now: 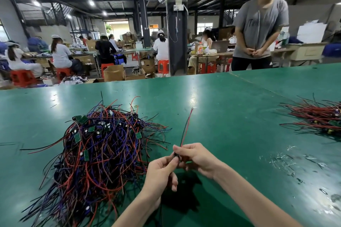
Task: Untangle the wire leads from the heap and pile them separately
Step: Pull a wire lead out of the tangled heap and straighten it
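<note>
Head view: left hand (162,170) and right hand (196,156) both pinching one red-black wire lead (186,127) beside the heap (99,145)

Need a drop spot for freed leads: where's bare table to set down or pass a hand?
Bare: green tabletop between the tangled heap of red, blue and black wires and the sorted red-and-black pile, beyond the right hand and left hand pinching a red-and-black lead. Also bare behind the heap. Crowded: heap strands beside the left hand; pale scraps litter the right front.
</note>
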`<act>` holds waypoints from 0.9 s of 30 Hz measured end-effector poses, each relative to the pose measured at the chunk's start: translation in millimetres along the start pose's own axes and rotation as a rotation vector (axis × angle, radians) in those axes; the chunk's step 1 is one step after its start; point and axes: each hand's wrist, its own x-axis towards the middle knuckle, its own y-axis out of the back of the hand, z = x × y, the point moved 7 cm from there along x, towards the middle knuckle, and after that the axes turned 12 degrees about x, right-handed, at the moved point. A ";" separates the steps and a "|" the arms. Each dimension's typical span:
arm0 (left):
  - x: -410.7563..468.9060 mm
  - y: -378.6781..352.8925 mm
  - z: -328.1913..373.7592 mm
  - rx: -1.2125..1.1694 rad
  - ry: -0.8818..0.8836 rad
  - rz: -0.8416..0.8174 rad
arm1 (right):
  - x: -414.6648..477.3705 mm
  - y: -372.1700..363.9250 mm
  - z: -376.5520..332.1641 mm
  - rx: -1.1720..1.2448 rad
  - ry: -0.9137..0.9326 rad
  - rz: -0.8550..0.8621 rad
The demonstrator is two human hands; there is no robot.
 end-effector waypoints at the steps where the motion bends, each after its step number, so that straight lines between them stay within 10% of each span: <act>1: -0.2 -0.8 -0.9 -0.006 0.017 -0.006 | 0.7 3.9 -1.8 0.014 0.020 0.043; 27: -29.9 -34.2 19.3 0.236 -0.063 -0.312 | 17.1 81.5 -1.9 0.443 0.017 0.464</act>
